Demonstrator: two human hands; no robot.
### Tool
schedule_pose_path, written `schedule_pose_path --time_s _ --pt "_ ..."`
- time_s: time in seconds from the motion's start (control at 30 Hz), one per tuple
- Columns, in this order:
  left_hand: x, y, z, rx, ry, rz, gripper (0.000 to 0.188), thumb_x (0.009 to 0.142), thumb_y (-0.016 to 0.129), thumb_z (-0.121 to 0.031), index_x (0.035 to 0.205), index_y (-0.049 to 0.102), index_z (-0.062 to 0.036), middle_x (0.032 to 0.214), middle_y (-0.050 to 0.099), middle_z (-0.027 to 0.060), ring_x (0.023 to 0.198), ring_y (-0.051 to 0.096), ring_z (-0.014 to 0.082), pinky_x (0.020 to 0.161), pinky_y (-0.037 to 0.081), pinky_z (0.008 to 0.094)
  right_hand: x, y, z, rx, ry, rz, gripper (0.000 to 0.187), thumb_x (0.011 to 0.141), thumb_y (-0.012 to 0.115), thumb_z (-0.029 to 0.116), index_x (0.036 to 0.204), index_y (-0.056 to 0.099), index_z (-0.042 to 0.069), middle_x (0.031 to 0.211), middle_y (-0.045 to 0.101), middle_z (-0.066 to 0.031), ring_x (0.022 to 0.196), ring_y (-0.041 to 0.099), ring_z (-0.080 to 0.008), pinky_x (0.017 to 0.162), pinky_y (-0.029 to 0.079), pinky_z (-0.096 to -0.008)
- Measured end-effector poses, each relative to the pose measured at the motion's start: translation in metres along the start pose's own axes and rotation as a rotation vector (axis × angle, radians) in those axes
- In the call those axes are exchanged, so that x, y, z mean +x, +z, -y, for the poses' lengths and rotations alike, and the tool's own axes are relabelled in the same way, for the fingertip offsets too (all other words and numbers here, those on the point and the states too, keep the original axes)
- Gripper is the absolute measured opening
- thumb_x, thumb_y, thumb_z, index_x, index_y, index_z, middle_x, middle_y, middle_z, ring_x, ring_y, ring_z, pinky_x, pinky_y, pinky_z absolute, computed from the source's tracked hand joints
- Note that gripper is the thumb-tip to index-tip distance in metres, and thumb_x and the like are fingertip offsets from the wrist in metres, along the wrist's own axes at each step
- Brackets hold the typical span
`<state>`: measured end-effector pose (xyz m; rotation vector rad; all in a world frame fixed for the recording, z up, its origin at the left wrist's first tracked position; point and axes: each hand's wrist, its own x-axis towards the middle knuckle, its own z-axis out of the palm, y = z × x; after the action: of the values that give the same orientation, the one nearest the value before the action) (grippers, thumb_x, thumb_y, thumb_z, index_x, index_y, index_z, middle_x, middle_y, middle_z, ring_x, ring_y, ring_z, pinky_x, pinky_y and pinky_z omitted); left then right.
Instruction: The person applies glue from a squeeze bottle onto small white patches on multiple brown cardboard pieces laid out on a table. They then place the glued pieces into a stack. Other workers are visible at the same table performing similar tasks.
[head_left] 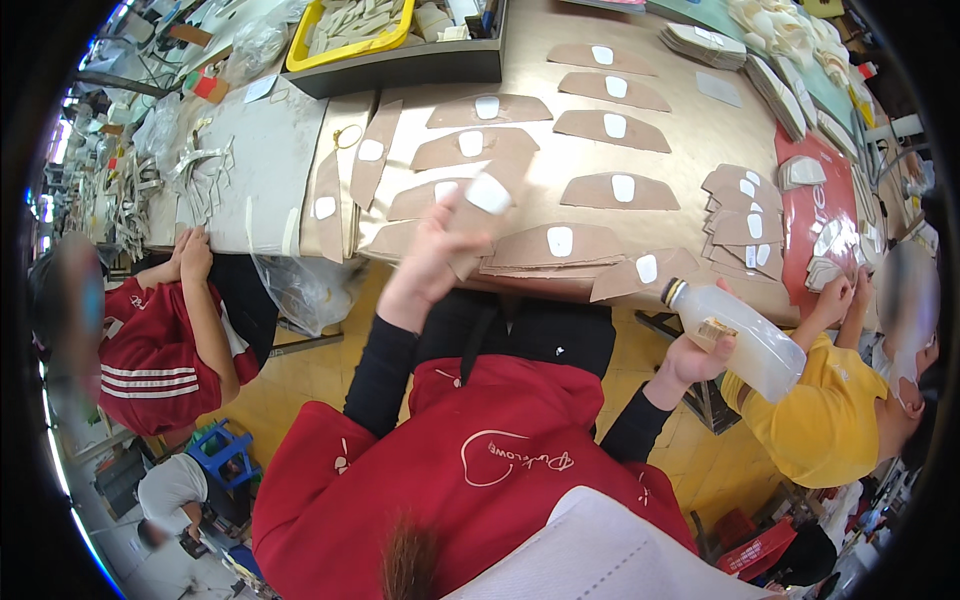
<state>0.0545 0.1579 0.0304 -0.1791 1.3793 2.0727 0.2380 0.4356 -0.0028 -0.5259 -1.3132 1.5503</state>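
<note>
Light grip on one side, firm on the other

Head view: the left hand (432, 255) has fingers pinched on a blurred brown piece (504, 182) above the surface (692, 140); the right hand's (697, 360) fingers wrap a tilted bottle (757, 348). Better to hold the piece by its border, keeping the bottle steady.

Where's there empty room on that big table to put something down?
The grey tabletop is mostly bare between the tangled pale strips and the narrow brown piece. Tan paper is bare between the grey rectangle and the stacked brown pieces. It's crowded around the left hand, among curved brown pieces.
</note>
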Motion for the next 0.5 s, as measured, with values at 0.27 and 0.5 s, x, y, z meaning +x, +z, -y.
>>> schedule_pose_path --time_s 0.27,0.5 --pt "0.06 -0.09 -0.053 0.14 0.23 -0.144 0.067 0.083 0.061 0.014 0.144 0.037 0.0005 0.132 0.055 0.0128 0.114 0.061 0.0216 0.096 0.052 0.0318 -0.007 -0.007 0.0 -0.025 0.047 0.049 0.07 0.081 0.067 0.043 0.127 0.049 -0.006 0.12 0.061 -0.0261 0.111 0.059 -0.0301 0.097 0.046 -0.0399" --pt "0.056 -0.107 -0.039 0.173 0.164 -0.262 0.067 0.088 0.065 -0.003 0.148 0.034 0.0013 0.141 0.048 0.0123 0.127 0.049 0.0209 0.101 0.045 0.034 -0.013 0.001 0.0 0.024 0.046 0.102 0.069 0.08 0.068 0.042 0.127 0.05 -0.006 0.12 0.061 -0.0261 0.11 0.06 -0.0304 0.096 0.047 -0.0393"
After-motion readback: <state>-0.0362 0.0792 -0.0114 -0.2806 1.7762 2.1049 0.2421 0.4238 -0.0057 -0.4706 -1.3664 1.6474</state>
